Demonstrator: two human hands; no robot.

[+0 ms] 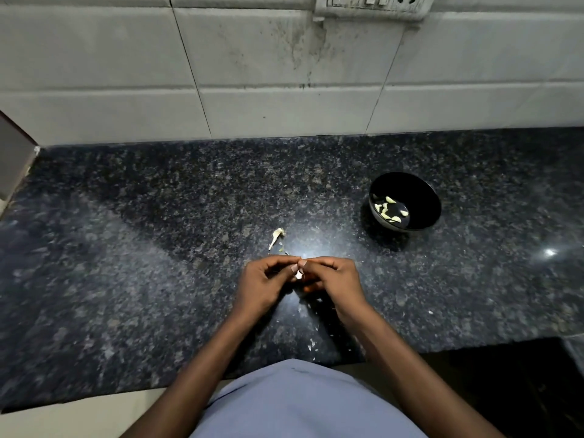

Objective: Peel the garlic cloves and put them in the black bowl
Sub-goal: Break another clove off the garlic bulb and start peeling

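Observation:
My left hand (264, 284) and my right hand (335, 279) meet above the dark granite counter (126, 248), fingertips together. Between them they pinch a small garlic clove (298, 274), only a pale bit of which shows. The black bowl (423, 192) stands to the far right of my hands and holds several peeled cloves (388, 208). A garlic stem with dry skin (276, 237) lies on the counter just beyond my left hand.
Small flakes of garlic skin (312, 343) lie scattered on the counter below my hands, near its front edge. A tiled wall (284, 74) with a socket panel (373, 4) rises behind. A box-like object (14, 159) sits at the far left.

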